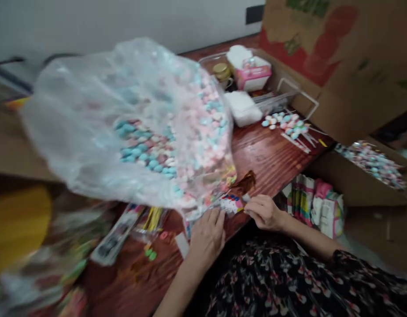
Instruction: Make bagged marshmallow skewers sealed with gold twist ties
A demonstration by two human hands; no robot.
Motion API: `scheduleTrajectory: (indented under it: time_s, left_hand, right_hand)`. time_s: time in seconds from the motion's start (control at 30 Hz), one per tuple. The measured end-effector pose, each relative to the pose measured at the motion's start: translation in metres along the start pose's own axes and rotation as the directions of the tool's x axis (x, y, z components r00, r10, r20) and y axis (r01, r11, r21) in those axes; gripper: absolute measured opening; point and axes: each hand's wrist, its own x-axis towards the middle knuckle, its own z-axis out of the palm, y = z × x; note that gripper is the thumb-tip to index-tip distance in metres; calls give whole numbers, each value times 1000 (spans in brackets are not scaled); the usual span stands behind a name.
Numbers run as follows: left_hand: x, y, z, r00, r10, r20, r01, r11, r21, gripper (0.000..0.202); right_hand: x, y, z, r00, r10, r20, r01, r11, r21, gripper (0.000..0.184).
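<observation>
My left hand [207, 235] lies at the near edge of a dark red wooden table [272, 154], fingers stretched flat against a small colourful packet [230, 204]. My right hand [264, 212] is beside it, fingers pinched together on the packet's right end. Just behind both hands bulges a big clear plastic bag [131, 127] full of pink, blue and white candies. The picture is blurred by motion.
Several finished candy sticks [287, 124] lie further back on the table, near a pink tissue box [251, 70] and a small jar [222, 72]. Cardboard boxes [349, 57] stand at the right, one holding wrapped candies [371, 163]. Packets and twist ties [150, 220] clutter the left.
</observation>
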Motion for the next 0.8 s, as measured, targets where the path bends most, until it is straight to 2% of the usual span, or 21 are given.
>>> scheduleTrajectory:
  time_s: [0.13, 0.17, 0.23, 0.3, 0.37, 0.43, 0.5, 0.57, 0.67, 0.8]
  left_hand:
    - [5, -6, 15, 999, 32, 19, -35, 990, 139, 41]
    - [4, -7, 16, 1000, 26, 0, -26, 989, 147, 39]
    - [4, -10, 18, 998, -5, -66, 14, 992, 127, 36]
    - [4, -13, 19, 982, -22, -188, 37, 996, 75, 33]
    - [4, -16, 21, 946, -30, -324, 35, 999, 11, 29]
    - [4, -18, 22, 919, -36, -393, 25, 999, -31, 26]
    - [4, -19, 21, 924, -33, -380, 22, 999, -33, 23]
    - [3, -19, 20, 940, -27, -340, 29, 1000, 3, 20]
    - [-2, -15, 19, 964, -50, -262, 68, 996, 61, 23]
    - [-11, -11, 19, 971, -96, -221, 111, 992, 59, 33]
  right_hand:
    - [-9, 52, -51, 980, 179, -88, -196, 948, -249, 17]
    - [-9, 68, -67, 960, 244, -138, -276, 911, -308, 17]
    - [-5, 99, -97, 887, 410, -215, -463, 782, -417, 20]
    - [6, 129, -121, 821, 508, -261, -564, 651, -507, 23]
    - [24, 153, -135, 808, 538, -240, -559, 570, -603, 26]
    - [47, 173, -141, 827, 537, -164, -488, 543, -684, 30]
    - [71, 192, -141, 835, 544, -86, -423, 533, -733, 33]
    - [94, 212, -143, 805, 591, -51, -419, 506, -754, 32]
    - [124, 244, -151, 706, 704, -77, -498, 417, -760, 30]
    - [150, 283, -167, 493, 869, -53, -617, 306, -725, 33]
